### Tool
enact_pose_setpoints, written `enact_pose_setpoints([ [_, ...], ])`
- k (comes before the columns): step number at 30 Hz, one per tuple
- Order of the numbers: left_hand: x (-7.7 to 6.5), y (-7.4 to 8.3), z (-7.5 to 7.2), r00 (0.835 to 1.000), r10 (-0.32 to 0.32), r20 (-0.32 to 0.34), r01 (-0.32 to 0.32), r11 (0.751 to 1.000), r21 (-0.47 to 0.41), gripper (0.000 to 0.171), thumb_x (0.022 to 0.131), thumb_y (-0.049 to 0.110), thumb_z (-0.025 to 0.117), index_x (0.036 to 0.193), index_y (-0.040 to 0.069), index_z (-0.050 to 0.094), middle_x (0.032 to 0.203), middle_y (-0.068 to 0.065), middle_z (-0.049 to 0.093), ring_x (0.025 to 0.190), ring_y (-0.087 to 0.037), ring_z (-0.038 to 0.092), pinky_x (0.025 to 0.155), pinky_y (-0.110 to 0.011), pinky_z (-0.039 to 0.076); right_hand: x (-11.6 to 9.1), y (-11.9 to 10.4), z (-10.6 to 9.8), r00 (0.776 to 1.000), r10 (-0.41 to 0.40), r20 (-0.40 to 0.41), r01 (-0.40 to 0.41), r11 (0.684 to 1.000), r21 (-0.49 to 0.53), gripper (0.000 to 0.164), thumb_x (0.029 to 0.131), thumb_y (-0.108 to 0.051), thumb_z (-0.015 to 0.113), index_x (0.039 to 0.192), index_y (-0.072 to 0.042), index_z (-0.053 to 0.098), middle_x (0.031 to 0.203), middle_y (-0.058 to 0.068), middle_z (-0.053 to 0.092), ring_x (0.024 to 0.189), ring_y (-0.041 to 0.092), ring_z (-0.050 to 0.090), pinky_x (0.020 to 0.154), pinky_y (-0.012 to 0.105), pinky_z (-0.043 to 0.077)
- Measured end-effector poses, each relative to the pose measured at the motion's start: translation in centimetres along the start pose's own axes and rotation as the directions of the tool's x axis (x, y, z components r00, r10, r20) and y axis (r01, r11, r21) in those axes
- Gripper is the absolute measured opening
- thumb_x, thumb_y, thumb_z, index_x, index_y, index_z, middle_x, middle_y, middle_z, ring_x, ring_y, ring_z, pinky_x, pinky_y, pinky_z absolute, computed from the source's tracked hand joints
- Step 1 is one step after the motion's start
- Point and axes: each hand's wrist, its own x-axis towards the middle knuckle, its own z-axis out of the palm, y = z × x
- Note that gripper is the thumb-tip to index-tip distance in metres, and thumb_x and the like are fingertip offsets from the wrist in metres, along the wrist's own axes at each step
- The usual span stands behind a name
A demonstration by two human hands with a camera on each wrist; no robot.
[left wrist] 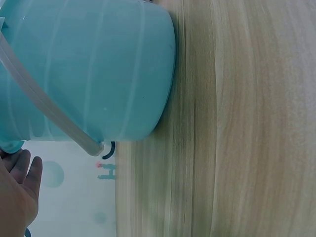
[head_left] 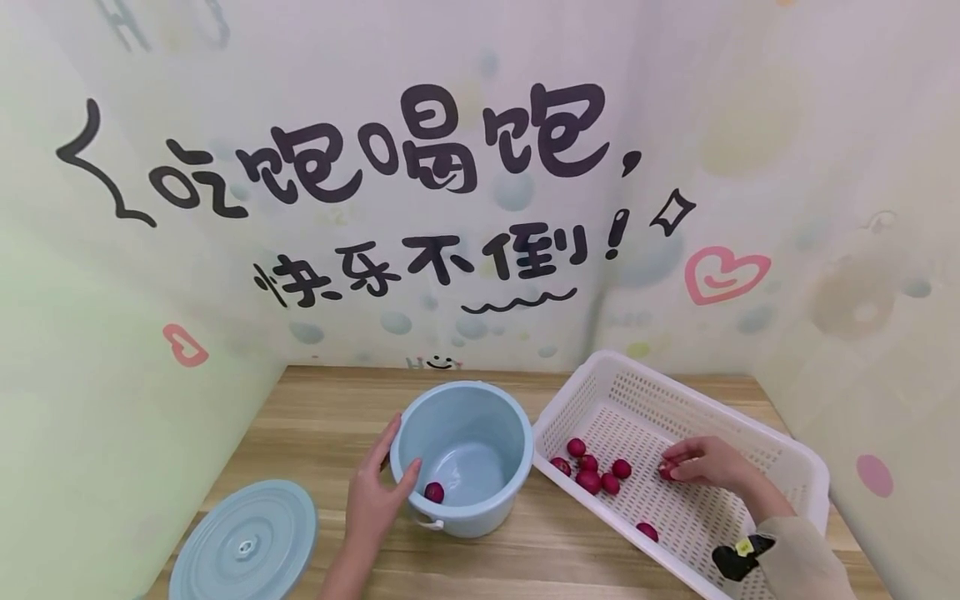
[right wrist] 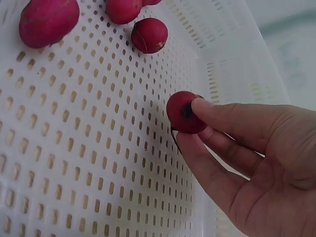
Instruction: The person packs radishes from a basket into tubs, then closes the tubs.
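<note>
My left hand (head_left: pixel 372 492) holds the rim of a light blue plastic bucket (head_left: pixel 483 518), its thumb over the rim and its fingers along the outer side. The bucket stands upright with one red radish (head_left: pixel 434 492) at its bottom. Over at the right, my right hand (head_left: pixel 708 462) pinches a small round radish (right wrist: pixel 182 112) between thumb and fingers, low inside a white perforated basket (head_left: pixel 567 408). Dark marking and a thin root show on that radish in the right wrist view. Several more radishes (head_left: pixel 589 481) lie together at the basket's left end, and a single radish (head_left: pixel 647 532) lies by its near wall.
The round blue lid (head_left: pixel 247 546) lies on the wooden table (head_left: pixel 322 408), left of the bucket. In the left wrist view the bucket's pale handle (left wrist: pixel 49 106) hangs along its side. A printed curtain-like wall (head_left: pixel 450 50) encloses the table's back and sides.
</note>
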Motion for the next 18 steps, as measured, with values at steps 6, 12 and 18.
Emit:
enact_pose_setpoints([
  [6, -0.17, -0.02, 0.02, 1.0, -0.023, 0.012, 0.023, 1.0, -0.013, 0.066, 0.086, 0.016, 0.077, 0.146, 0.013, 0.051, 0.151, -0.006, 0.052, 0.134, -0.029, 0.055, 0.104, -0.046, 0.053, -0.16, 0.12, -0.04, 0.997, -0.055, 0.051, 0.052, 0.997, 0.053, 0.038, 0.088, -0.009, 0.072, 0.119, 0.011, 0.064, 0.105, 0.014, 0.072, 0.091, 0.018, 0.066, 0.078, 0.031, 0.064],
  [12, -0.07, 0.11, 0.04, 1.0, -0.012, 0.005, 0.012, 1.0, 0.007, 0.066, 0.086, 0.016, 0.077, 0.147, 0.012, 0.05, 0.151, -0.007, 0.052, 0.134, -0.03, 0.055, 0.104, -0.044, 0.052, -0.14, -0.13, -0.13, 0.99, -0.107, 0.09, 0.101, 0.992, 0.071, 0.04, 0.089, -0.013, 0.072, 0.121, 0.01, 0.064, 0.109, 0.016, 0.072, 0.094, 0.016, 0.067, 0.08, 0.031, 0.063],
  [18, 0.03, 0.27, -0.05, 1.0, -0.015, 0.013, 0.015, 1.0, 0.015, 0.066, 0.088, 0.018, 0.075, 0.148, 0.012, 0.048, 0.152, -0.009, 0.051, 0.135, -0.031, 0.053, 0.104, -0.046, 0.052, -0.27, -0.78, -0.1, 0.989, -0.131, 0.071, 0.125, 0.989, 0.072, 0.042, 0.09, -0.015, 0.072, 0.123, 0.009, 0.064, 0.111, 0.017, 0.072, 0.094, 0.016, 0.067, 0.081, 0.032, 0.063],
])
